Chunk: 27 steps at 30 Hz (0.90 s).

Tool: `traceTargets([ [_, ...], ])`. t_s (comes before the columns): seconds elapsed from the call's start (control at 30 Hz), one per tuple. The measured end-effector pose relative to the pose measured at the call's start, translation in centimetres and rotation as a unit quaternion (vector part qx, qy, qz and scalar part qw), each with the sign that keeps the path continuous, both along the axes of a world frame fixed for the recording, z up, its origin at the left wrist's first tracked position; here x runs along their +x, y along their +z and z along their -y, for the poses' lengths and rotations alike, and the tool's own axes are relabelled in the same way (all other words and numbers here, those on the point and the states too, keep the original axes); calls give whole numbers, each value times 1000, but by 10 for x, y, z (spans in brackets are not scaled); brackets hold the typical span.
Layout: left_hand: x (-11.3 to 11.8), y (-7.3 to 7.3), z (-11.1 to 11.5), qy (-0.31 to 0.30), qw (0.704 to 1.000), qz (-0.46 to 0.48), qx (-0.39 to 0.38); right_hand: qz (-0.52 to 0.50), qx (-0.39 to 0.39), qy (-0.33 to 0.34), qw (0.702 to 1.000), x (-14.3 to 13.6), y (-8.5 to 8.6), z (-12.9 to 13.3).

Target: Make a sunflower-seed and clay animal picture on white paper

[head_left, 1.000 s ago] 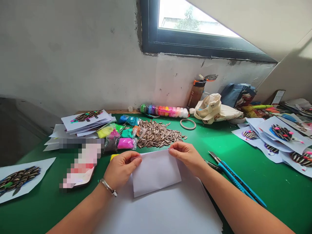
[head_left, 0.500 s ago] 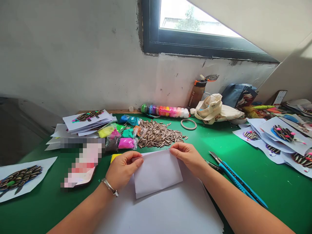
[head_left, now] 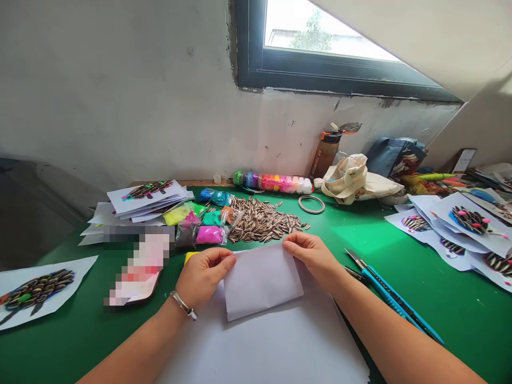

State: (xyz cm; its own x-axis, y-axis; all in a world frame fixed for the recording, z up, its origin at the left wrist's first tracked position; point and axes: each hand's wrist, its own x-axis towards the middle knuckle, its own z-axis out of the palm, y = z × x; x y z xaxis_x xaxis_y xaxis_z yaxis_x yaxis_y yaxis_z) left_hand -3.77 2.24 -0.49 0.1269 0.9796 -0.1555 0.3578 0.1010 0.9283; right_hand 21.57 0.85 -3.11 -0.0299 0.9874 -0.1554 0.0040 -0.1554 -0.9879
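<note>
A small white sheet of paper (head_left: 264,282) is held up by its top corners, tilted over a larger white sheet (head_left: 280,346) lying on the green table. My left hand (head_left: 206,274), with a silver bracelet at the wrist, pinches its top left corner between thumb and fingers. The top right corner is pinched by my right hand (head_left: 310,256). Just beyond the paper lies a heap of striped sunflower seeds (head_left: 264,221). Bags of coloured clay (head_left: 210,234) sit to the left of the seeds.
Blue craft knives (head_left: 392,298) lie right of my right forearm. A phone (head_left: 140,272) and seed-decorated papers (head_left: 144,197) are at the left; more decorated sheets (head_left: 472,218) lie at the right. Behind are a tape roll (head_left: 311,204), brown bottle (head_left: 325,154) and cloth bag (head_left: 348,178).
The whole view has shifted slightly, so things appear a little further right. Both hands keep their pinch on the small sheet, which looks almost unchanged.
</note>
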Motion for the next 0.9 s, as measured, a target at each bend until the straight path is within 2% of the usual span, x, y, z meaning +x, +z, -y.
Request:
traceTargets([
  [0.2, -3, -6, -2, -18, 997, -58, 42, 20, 8, -1, 1000, -2, -1, 0],
  [0.27, -5, -7, 1, -6, 986, -103, 132, 38, 15, -10, 999, -3, -3, -1],
  [0.33, -5, -7, 8, 6, 943, -148, 296, 58, 23, -18, 998, -4, -6, -2],
  [0.37, -3, -7, 14, -4, 906, -167, 389, 69, 27, -20, 997, -4, -7, -2],
  [0.4, -1, -7, 21, -34, 871, -178, 456, 82, 34, -21, 996, -5, -8, -2],
  [0.47, 6, -10, 34, -125, 820, -194, 523, 116, 56, -19, 992, -7, -9, -2],
  [0.53, 12, -19, 43, -217, 787, -238, 526, 161, 86, -19, 983, -10, -9, 0],
  [0.6, 17, -31, 47, -286, 767, -297, 492, 206, 114, -18, 972, -13, -10, 2],
  [0.7, 20, -46, 44, -359, 764, -375, 383, 275, 148, -8, 950, -16, -14, 3],
  [0.8, 20, -45, 42, -399, 772, -397, 296, 380, 191, 5, 905, -17, -21, 2],
  [0.9, 21, -35, 43, -414, 781, -400, 244, 472, 214, 8, 855, -18, -27, 1],
])
